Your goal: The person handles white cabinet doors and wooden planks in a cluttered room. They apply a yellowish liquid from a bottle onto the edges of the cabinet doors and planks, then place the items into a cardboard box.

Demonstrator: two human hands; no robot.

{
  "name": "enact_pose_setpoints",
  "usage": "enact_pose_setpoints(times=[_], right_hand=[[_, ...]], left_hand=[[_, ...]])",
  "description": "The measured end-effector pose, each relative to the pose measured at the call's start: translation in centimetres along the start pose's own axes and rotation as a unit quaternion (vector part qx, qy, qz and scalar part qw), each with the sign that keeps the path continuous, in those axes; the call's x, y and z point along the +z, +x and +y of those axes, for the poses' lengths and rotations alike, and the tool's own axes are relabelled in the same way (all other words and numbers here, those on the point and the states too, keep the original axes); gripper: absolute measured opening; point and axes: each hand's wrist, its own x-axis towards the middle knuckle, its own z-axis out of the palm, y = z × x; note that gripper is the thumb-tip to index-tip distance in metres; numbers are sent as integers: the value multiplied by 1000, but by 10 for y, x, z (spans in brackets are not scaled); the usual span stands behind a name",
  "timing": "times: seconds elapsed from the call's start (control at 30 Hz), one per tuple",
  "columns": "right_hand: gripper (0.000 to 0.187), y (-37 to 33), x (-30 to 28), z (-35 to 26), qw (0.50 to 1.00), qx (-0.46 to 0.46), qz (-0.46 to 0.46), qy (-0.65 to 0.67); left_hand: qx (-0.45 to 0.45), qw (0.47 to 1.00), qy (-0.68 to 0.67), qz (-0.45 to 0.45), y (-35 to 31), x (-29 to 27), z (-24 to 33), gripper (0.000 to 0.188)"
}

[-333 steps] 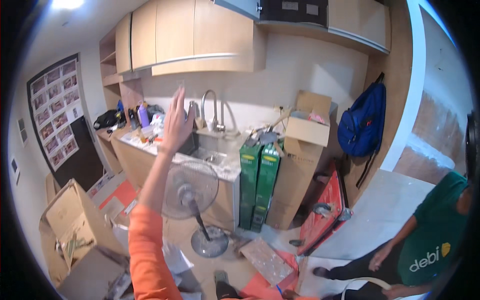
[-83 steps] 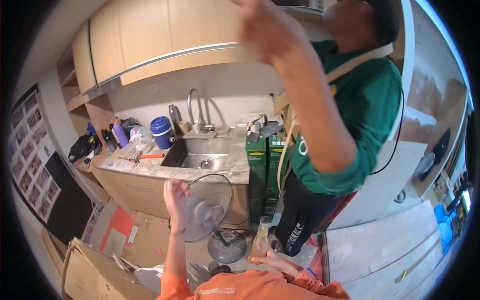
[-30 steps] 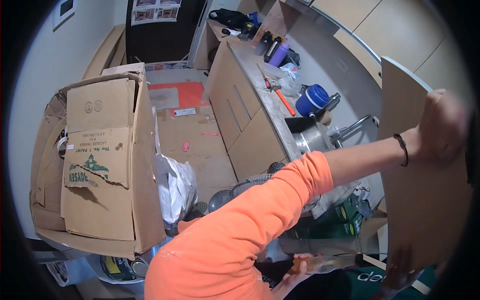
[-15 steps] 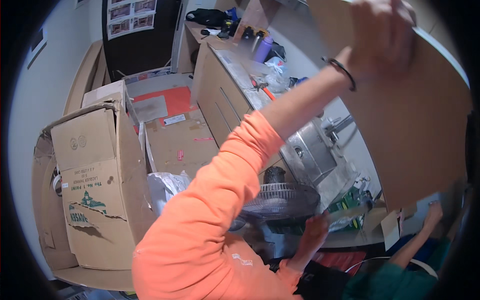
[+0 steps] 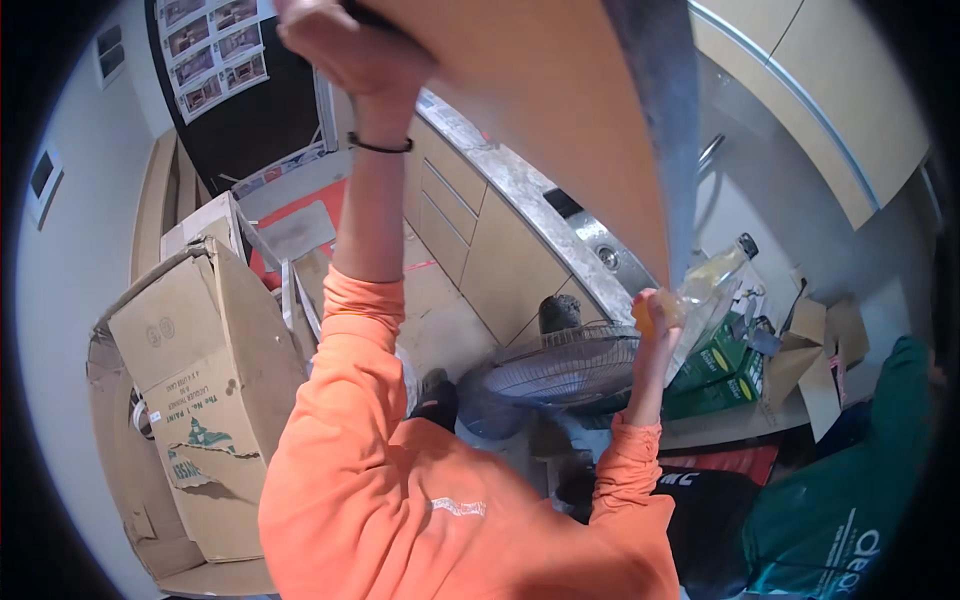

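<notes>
My left hand (image 5: 355,55), with a dark band at its wrist, is raised and closed on the upper edge of a large tan board (image 5: 560,90). The board slants down across the counter, and its narrow lower corner comes close to my right hand (image 5: 655,312). My right fingers are wrapped round a long, pale see-through thing (image 5: 712,268) with a dark end; its kind is unclear. Something orange shows at those fingers. Whether the right hand also touches the board cannot be made out.
A fan (image 5: 560,365) stands before the counter (image 5: 500,170) with its sink (image 5: 610,255). Green boxes (image 5: 715,365) and an open carton (image 5: 815,340) are at right, near a person in green (image 5: 830,510). A big cardboard box (image 5: 205,400) stands at left.
My left hand and the board have swung leftward across the view. My right hand has risen with the pale thing toward the board's lower corner. The view has turned rightward.
</notes>
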Motion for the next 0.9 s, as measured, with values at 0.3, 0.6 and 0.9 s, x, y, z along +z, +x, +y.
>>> enact_pose_setpoints(times=[0.3, 0.6, 0.9], right_hand=[[58, -17, 46, 71, 976, -48, 105, -184], [85, -10, 51, 77, 968, 40, 173, -175], [73, -22, 54, 112, 867, 88, 326, -366]], left_hand=[[318, 879, 346, 83, -22, -29, -136, 49], [7, 954, -54, -296, -96, -38, -258, 66], [-256, 885, -202, -333, -128, -119, -380, 76]])
